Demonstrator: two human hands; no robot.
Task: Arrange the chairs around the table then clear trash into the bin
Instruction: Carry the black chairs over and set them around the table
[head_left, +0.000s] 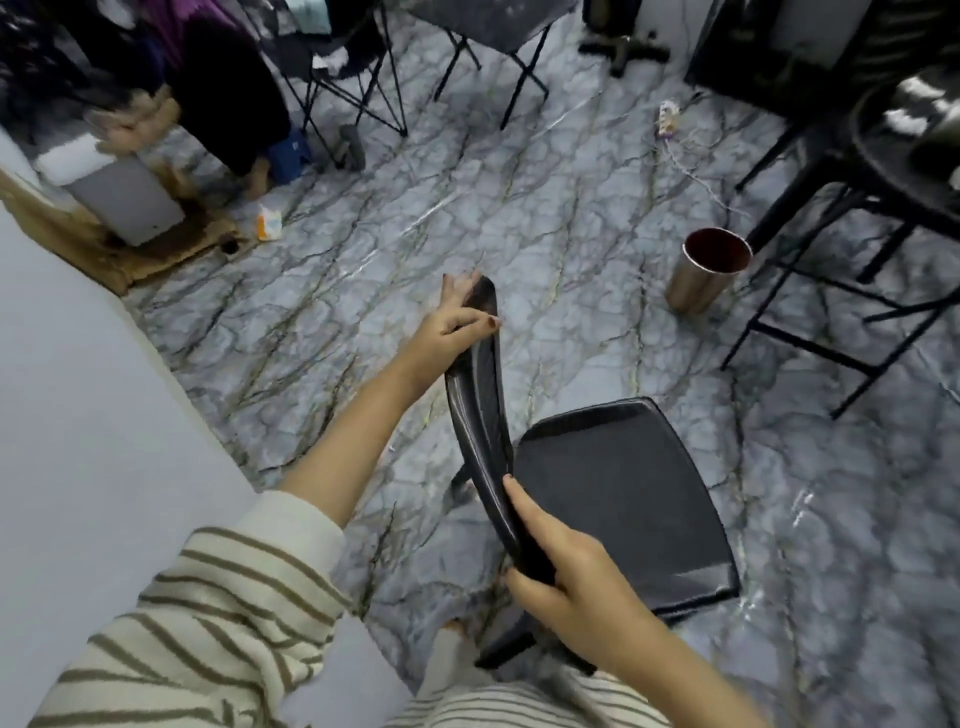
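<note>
A black chair (618, 493) with a glossy square seat stands on the marble-patterned floor right in front of me. My left hand (454, 325) grips the far end of its curved backrest top. My right hand (566, 566) grips the near end of the same backrest. A round dark table (904, 171) on black legs stands at the right edge. Beside its legs stands a metallic bin (706, 270), open at the top, dark red inside. A crumpled white and orange wrapper (269, 223) lies on the floor at the left.
A grey and white box (119, 192) sits on brown cardboard at the left. Folding black chairs (358, 88) stand at the back. A small wrapper and cable (667, 122) lie on the floor near the table. A pale wall (78, 415) runs along my left.
</note>
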